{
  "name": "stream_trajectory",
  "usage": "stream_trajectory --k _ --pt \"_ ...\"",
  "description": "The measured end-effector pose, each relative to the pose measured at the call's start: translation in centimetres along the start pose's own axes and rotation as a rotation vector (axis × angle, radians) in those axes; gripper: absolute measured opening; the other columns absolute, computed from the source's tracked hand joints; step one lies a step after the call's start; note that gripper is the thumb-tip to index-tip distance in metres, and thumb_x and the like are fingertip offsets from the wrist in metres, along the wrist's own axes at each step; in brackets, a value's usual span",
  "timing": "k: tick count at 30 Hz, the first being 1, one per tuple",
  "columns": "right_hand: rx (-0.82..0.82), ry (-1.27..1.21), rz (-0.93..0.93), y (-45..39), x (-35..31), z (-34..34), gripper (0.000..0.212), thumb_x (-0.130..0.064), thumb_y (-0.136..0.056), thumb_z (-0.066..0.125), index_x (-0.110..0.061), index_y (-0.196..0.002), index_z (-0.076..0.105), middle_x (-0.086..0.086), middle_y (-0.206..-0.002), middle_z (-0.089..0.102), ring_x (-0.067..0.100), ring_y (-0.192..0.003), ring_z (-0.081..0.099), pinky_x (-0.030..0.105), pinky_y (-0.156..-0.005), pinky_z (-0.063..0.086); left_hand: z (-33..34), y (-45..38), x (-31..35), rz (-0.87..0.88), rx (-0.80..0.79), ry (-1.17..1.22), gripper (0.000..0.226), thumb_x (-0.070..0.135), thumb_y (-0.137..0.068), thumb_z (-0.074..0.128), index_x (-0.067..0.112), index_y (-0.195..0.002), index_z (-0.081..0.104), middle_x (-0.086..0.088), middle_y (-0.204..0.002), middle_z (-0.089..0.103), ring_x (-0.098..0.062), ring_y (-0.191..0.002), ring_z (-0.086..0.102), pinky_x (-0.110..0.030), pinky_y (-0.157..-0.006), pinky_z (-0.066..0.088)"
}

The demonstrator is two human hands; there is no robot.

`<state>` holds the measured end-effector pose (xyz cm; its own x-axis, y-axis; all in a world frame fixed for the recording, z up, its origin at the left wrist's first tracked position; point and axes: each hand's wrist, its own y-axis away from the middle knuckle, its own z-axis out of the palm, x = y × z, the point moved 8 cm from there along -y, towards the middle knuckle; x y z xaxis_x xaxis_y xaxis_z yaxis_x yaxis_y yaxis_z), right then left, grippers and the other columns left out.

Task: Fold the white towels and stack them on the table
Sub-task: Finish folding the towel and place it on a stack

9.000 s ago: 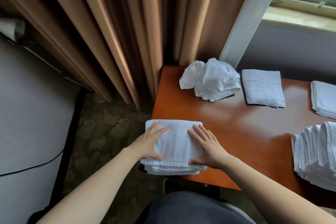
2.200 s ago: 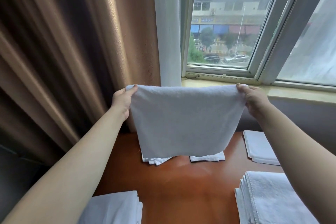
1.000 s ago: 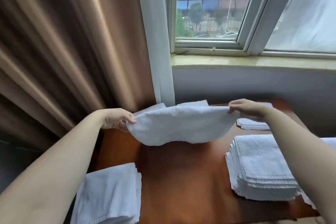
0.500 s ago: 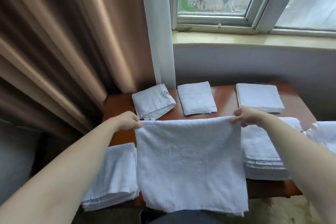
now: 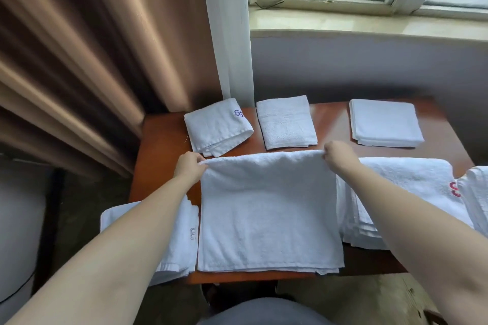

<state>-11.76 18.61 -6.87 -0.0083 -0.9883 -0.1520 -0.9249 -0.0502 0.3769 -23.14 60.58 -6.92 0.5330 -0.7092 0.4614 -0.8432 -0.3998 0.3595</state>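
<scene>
A white towel [image 5: 269, 214] lies folded in half on the near middle of the wooden table [image 5: 161, 140], its near edges at the table's front rim. My left hand [image 5: 188, 167] pinches its far left corner and my right hand [image 5: 339, 155] pinches its far right corner, both at the fold line. A folded towel stack [image 5: 182, 240] sits at the near left, partly under my left forearm. A taller stack of folded towels [image 5: 412, 187] stands at the right.
Three folded towels lie along the table's far side: one with a purple logo [image 5: 217, 126], a plain one [image 5: 286, 121] and a flat one [image 5: 385, 123]. Brown curtains [image 5: 92, 47] hang left, a window sill [image 5: 369, 24] behind. More white cloth [image 5: 475, 198] shows at the right edge.
The towel hung from my raised hands, then came down over the table. It now lies doubled over on the tabletop, my hands still pinching its far corners.
</scene>
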Motion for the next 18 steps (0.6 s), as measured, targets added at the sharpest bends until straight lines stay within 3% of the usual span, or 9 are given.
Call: stream_trajectory --k 2,4,6,10,12,14,18 --pt "-0.003 -0.1 0.014 -0.9 -0.1 0.2 0.008 0.002 -0.089 0.051 -0.004 -0.092 0.056 0.02 -0.095 0.057 0.038 -0.09 0.061 0.034 -0.067 0.047 -0.1 -0.7 -0.1 -0.023 0.035 0.099 0.03 0.01 -0.091 0.065 0.01 -0.12 0.072 -0.012 -0.117 0.071 -0.029 -0.108 0.064 -0.03 -0.08 0.046" --pt "-0.015 -0.191 0.015 -1.5 -0.2 0.7 0.033 -0.011 -0.094 0.061 -0.005 -0.125 0.054 0.023 -0.117 0.056 0.041 -0.106 0.06 0.041 -0.082 0.053 0.6 -1.1 -0.4 -0.057 0.012 0.197 0.048 0.01 -0.092 0.066 0.01 -0.139 0.058 -0.012 -0.135 0.061 -0.03 -0.125 0.056 -0.032 -0.093 0.046" --pt "-0.049 -0.311 0.041 -1.2 -0.5 1.5 0.059 -0.032 -0.096 0.066 -0.01 -0.145 0.045 0.02 -0.137 0.054 0.037 -0.12 0.056 0.039 -0.092 0.047 2.1 -1.0 -0.9 -0.108 -0.049 0.254 0.055 0.012 -0.093 0.066 0.01 -0.146 0.05 -0.014 -0.144 0.054 -0.03 -0.131 0.052 -0.033 -0.097 0.044" --pt "-0.186 -0.509 0.061 0.9 -1.5 6.0 0.057 -0.043 -0.095 0.067 -0.012 -0.141 0.055 0.011 -0.143 0.056 0.029 -0.127 0.056 0.031 -0.092 0.042 6.7 0.9 -1.6 -0.141 -0.197 0.319 0.053 0.019 -0.097 0.066 0.012 -0.147 0.048 -0.017 -0.148 0.049 -0.029 -0.128 0.053 -0.032 -0.088 0.045" --pt "-0.271 -0.36 0.009 3.3 -1.7 9.8 0.062 -0.039 -0.092 0.072 -0.012 -0.143 0.051 0.011 -0.151 0.047 0.028 -0.134 0.049 0.033 -0.099 0.042 9.2 2.6 -1.8 -0.097 -0.231 0.235 0.055 0.024 -0.096 0.068 0.016 -0.146 0.049 -0.014 -0.149 0.045 -0.027 -0.129 0.051 -0.031 -0.09 0.045" --pt "-0.315 -0.137 -0.078 6.3 -1.4 13.7 0.072 -0.038 -0.091 0.073 -0.017 -0.151 0.04 0.013 -0.163 0.025 0.029 -0.147 0.031 0.04 -0.111 0.037 12.0 4.7 -2.0 -0.026 -0.28 0.037 0.059 0.028 -0.095 0.067 0.019 -0.149 0.044 -0.01 -0.154 0.037 -0.026 -0.136 0.044 -0.03 -0.099 0.041" --pt "-0.34 0.103 -0.186 11.8 0.5 19.8 0.088 -0.049 -0.096 0.057 -0.025 -0.161 0.001 0.013 -0.168 -0.015 0.03 -0.156 -0.01 0.048 -0.123 0.017 16.4 8.1 -3.2 0.032 -0.455 -0.239 0.078 0.029 -0.097 0.062 0.023 -0.161 0.018 -0.007 -0.169 0.001 -0.026 -0.153 0.012 -0.038 -0.114 0.035"
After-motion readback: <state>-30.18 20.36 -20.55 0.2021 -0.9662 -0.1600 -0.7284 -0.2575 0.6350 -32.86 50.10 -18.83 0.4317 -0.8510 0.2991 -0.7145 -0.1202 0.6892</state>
